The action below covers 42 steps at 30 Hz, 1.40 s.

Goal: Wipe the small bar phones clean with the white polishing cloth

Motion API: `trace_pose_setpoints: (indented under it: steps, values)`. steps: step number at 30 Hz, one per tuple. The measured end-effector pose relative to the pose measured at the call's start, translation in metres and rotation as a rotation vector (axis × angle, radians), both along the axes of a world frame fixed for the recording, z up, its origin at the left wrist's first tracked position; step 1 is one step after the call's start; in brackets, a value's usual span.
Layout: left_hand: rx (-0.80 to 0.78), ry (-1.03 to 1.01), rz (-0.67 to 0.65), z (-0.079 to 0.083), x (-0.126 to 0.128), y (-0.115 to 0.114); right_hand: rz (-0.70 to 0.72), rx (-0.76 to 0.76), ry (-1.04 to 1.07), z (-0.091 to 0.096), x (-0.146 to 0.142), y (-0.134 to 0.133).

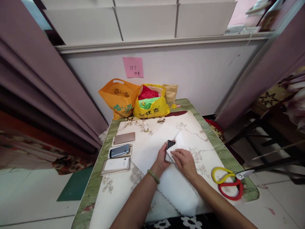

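Note:
My left hand (pixel 162 159) grips a dark phone (pixel 170 147) by its left edge, above a white cloth (pixel 177 187) with a scalloped edge that lies on the table. A green bangle circles that wrist. My right hand (pixel 184 160) presses a fold of the white cloth against the lower part of the phone, fingers closed on it. Both forearms reach in from the bottom of the view.
Three phones (pixel 119 151) lie in a column at the table's left. Yellow-and-red scissors (pixel 227 181) rest at the right edge. Two yellow-orange bags (pixel 133 100) and a brown pouch stand at the far edge by the wall. A small bottle (pixel 145 127) stands mid-table.

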State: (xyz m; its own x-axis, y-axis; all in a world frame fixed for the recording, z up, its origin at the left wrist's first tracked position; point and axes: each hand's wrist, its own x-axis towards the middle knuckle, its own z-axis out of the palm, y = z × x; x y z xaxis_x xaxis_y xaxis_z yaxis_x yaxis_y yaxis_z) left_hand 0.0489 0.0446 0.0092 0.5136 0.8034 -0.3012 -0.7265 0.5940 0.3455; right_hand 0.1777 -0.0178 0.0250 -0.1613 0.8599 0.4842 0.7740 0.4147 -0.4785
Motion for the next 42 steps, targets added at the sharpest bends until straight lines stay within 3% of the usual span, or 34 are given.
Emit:
trace_pose_setpoints:
  steps: [4,8,12,15,19,23,29,32,38,42]
  values:
    - [-0.016,0.058,0.001,-0.002,-0.003,-0.002,0.083,0.054,-0.134,0.000,-0.002,-0.010]
    - [-0.033,0.083,-0.010,-0.007,-0.003,-0.001,0.155,-0.062,-0.225,-0.004,-0.010,-0.009]
    - [-0.044,0.066,-0.021,-0.009,-0.001,-0.001,0.029,-0.222,-0.195,-0.004,-0.010,0.010]
    - [-0.064,0.043,-0.035,-0.008,-0.001,-0.001,-0.034,-0.221,-0.176,0.000,-0.005,0.015]
    - [-0.086,0.034,-0.037,-0.005,-0.002,-0.002,0.128,-0.136,-0.203,0.004,-0.002,-0.005]
    - [-0.109,0.026,-0.083,-0.006,-0.003,-0.001,0.261,-0.178,-0.169,0.008,-0.004,-0.017]
    - [-0.084,0.040,0.008,-0.009,0.000,0.000,0.116,-0.269,-0.074,0.004,-0.007,0.014]
    - [-0.071,0.042,0.007,-0.007,-0.001,-0.002,0.051,-0.248,-0.098,0.002,-0.011,0.013]
    - [-0.099,0.020,-0.097,0.001,-0.002,-0.002,0.156,-0.161,-0.152,0.007,-0.015,-0.020]
    - [-0.094,0.047,-0.066,0.002,-0.002,-0.002,0.148,-0.244,-0.099,0.009,-0.013,-0.006]
